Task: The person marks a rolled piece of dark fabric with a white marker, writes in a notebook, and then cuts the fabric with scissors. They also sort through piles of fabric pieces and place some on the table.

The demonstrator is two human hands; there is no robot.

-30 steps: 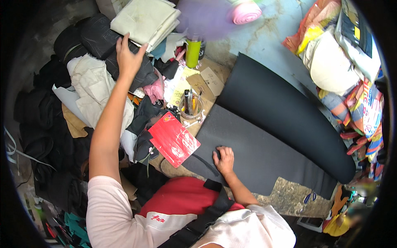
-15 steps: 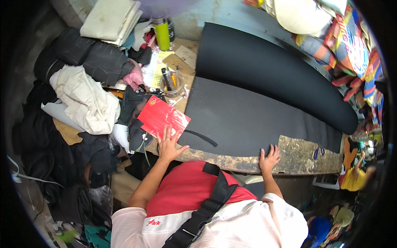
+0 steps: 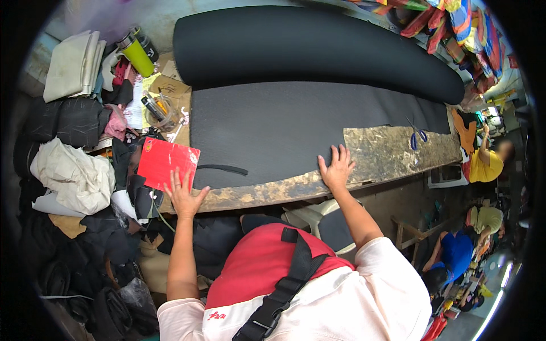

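Since a moment ago both hands have settled flat, fingers spread, gripping nothing. The left hand (image 3: 183, 196) now rests at the worn workbench edge (image 3: 267, 193), its fingers on the red card (image 3: 168, 163). The right hand (image 3: 336, 169) presses the near edge of the dark grey fabric sheet (image 3: 284, 128), which lies spread across the bench before its black roll (image 3: 307, 45).

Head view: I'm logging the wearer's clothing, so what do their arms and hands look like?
Both forearms are bare. The left hand wears a ring on one finger; the right hand shows none. Short pale pink sleeves end above the elbows.
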